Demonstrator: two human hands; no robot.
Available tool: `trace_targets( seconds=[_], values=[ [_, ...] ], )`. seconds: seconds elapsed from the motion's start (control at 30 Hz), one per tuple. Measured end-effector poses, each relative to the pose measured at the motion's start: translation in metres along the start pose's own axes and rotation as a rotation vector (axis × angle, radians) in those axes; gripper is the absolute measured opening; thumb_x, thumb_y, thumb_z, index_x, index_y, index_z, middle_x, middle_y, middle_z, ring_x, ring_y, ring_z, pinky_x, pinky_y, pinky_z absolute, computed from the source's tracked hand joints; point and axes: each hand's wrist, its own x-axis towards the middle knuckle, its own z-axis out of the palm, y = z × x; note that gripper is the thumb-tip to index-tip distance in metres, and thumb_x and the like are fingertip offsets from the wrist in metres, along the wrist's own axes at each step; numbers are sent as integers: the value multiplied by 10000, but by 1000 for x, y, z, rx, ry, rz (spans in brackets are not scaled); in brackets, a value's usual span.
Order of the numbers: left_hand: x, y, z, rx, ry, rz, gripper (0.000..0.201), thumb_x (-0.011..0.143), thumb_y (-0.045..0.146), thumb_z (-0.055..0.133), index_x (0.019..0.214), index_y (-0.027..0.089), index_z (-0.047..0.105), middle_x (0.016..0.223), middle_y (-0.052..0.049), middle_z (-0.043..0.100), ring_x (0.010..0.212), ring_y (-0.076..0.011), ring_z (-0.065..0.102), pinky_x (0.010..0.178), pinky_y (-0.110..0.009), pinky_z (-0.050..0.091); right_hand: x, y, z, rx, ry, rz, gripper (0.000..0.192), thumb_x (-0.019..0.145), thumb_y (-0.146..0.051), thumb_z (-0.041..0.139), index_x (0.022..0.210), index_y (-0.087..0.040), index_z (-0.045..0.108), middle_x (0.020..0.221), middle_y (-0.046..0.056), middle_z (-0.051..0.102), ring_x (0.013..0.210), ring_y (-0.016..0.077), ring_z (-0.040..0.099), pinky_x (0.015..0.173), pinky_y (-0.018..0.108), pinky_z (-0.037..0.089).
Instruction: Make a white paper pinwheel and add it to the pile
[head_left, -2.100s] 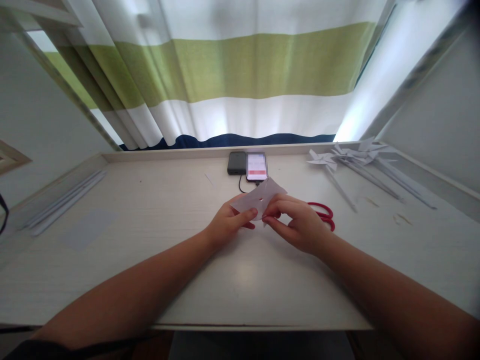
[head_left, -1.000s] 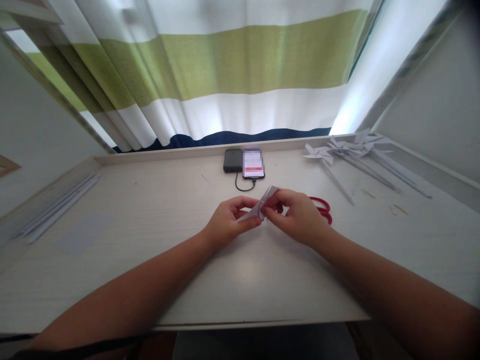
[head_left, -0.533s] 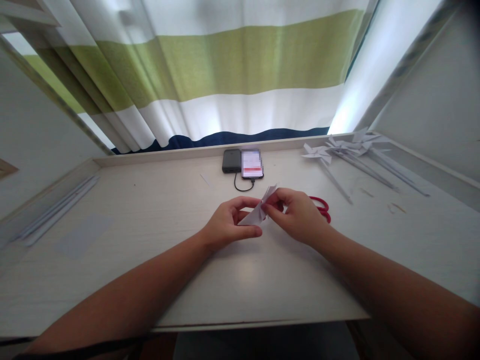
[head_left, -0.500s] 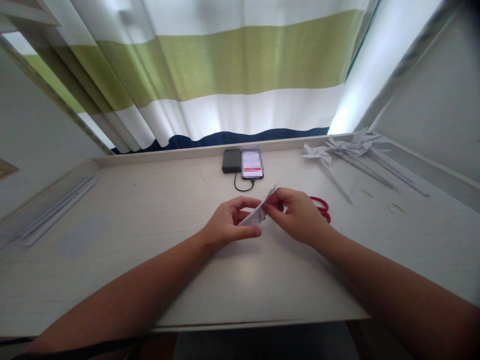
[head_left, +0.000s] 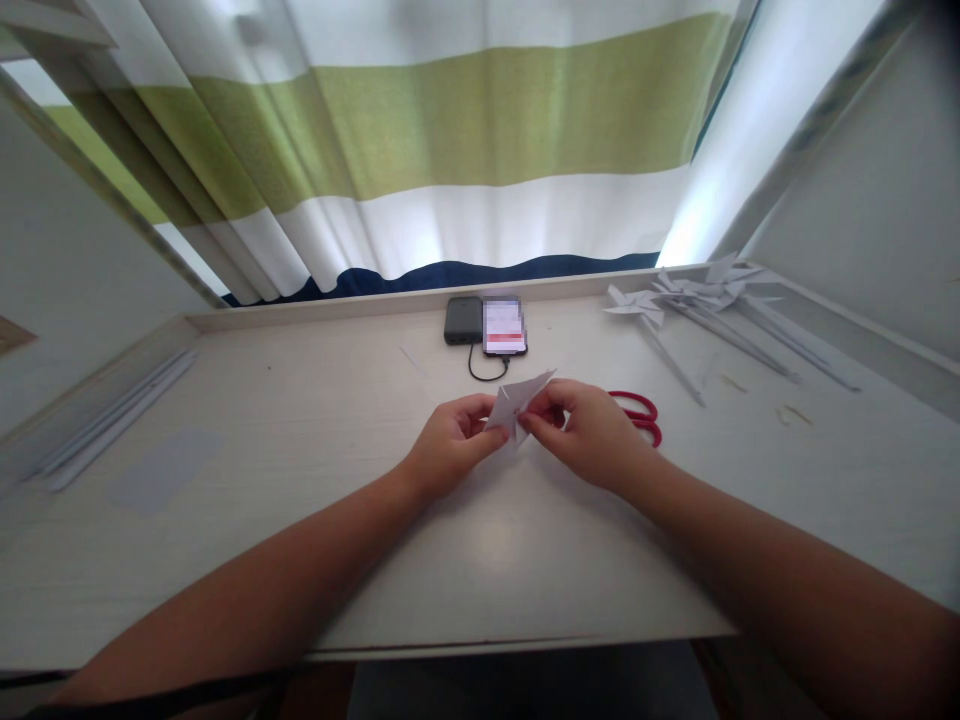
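Both hands (head_left: 517,435) have turned the folded paper (head_left: 520,398) flatter, more open.

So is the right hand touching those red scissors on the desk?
Cannot tell. In the head view the right hand holds the folded white paper and hides the near part of the red scissors behind it, so neither contact nor gap shows.

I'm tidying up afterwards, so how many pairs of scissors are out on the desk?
1. The red scissors lie on the desk just behind the right hand, which partly hides them.
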Motion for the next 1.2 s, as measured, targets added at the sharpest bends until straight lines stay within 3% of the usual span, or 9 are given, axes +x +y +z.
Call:
trace_targets(
  seconds=[0.23, 0.47, 1.2],
  values=[
    [0, 0, -1, 148, 65, -16, 224, 729, 204, 655, 940, 133, 679, 903, -50, 697, 820, -190, 622, 747, -270, 455, 0, 0, 0, -28, -4, -14, 143, 791, -282, 605, 688, -182, 616, 676, 12, 623, 615, 141, 537, 572, 273, 396],
    [0, -1, 1, 130, 39, -17, 246, 725, 243, 682, 940, 125, 661, 870, -55, 693, 786, -179, 623, 716, -271, 467, 0, -1, 0, -38, -6, -7, 144, 791, -279, 609, 685, -181, 620, 675, 12, 617, 620, 139, 526, 579, 275, 380],
    [-1, 0, 1, 258, 124, -9, 305, 737, 318, 681, 951, 101, 679, 919, -107, 706, 837, -228, 639, 730, -305, 478, -1, -8, -2, -60, -28, -22, 133, 782, -270, 617, 681, -184, 620, 694, 4, 606, 642, 136, 518, 642, 293, 369]
  ],
)
